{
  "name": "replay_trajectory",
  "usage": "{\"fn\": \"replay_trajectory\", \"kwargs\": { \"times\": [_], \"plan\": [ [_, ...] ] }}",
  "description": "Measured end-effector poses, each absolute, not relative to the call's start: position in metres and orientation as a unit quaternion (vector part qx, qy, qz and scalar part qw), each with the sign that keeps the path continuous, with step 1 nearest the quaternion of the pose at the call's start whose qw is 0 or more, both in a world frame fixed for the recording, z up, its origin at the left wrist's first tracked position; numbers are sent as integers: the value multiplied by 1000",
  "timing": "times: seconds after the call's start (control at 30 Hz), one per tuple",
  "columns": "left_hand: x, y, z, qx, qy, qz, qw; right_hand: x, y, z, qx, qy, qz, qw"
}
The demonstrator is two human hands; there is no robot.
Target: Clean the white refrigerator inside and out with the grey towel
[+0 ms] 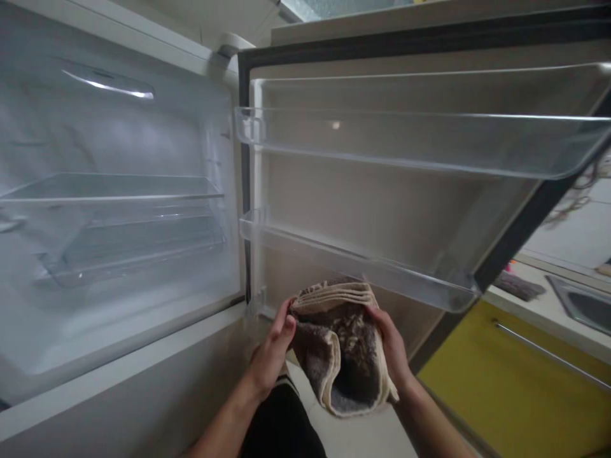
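Between my two hands is a folded cloth (356,337), grey-brown with beige edges and a light pattern, its layers bunched and partly opened. My left hand (272,350) grips its left edge, the thumb on top. On the other side my right hand (391,343) holds the right edge, with some fingers hidden behind the fabric. The cloth hangs in front of the open fridge door (396,210), below its lower clear door shelf (353,257). To the left the fridge interior (143,140) stands open, with a glass shelf (109,186) inside.
The upper door shelf (410,140) spans the door. At right are a yellow cabinet (515,381) with a metal handle (548,353), a counter with a dark cloth (519,285), and a sink (585,305). My dark-clothed leg (281,423) is below.
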State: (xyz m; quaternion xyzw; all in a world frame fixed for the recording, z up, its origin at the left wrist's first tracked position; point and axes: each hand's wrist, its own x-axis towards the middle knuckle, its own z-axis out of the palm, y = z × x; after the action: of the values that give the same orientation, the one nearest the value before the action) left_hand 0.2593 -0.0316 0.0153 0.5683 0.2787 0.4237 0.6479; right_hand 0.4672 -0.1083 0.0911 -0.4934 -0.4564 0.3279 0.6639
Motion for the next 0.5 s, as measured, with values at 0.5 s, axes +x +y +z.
{"fn": "replay_trajectory", "kwargs": {
  "times": [0.5],
  "plan": [
    [214, -21, -6, 721, 365, 519, 279, 451, -53, 112, -532, -602, 229, 550]
  ]
}}
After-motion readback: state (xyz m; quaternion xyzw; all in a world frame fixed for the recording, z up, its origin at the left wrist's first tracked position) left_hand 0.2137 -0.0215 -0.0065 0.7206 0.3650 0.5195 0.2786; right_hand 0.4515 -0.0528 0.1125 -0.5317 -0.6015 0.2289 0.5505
